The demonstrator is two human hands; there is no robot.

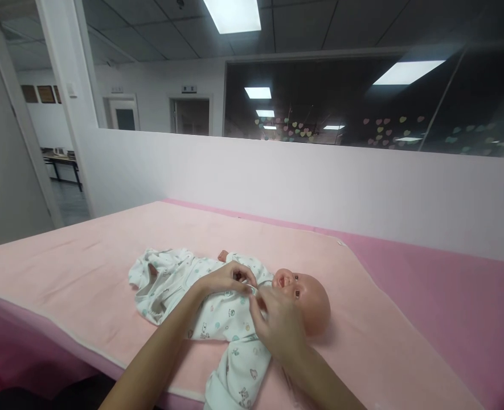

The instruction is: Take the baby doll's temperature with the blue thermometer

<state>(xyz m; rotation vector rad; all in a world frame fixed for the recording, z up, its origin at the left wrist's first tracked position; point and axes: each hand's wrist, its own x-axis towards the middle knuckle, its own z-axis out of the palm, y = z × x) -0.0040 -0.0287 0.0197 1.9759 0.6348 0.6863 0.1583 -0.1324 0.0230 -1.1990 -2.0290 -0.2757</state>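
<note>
A baby doll (318,302) lies on its back, its bald head to the right. It is dressed in a white baby romper (221,316) with small printed animals and dots. Over the doll's chest, my left hand (228,279) pinches the romper's front edge near the neckline. My right hand (279,322) meets it just below the doll's chin, fingers bent and closed on the same edge. Whatever fastener may lie between the fingertips is hidden. One small doll hand (223,255) pokes out of the far sleeve. The near sleeve (238,370) hangs toward the table's front edge.
A pale pink cloth (85,256) covers the table, with darker pink material (431,285) showing at the right. Behind stands a white half wall (298,182) with glass above it. At the left are a grey door (12,148) and a doorway.
</note>
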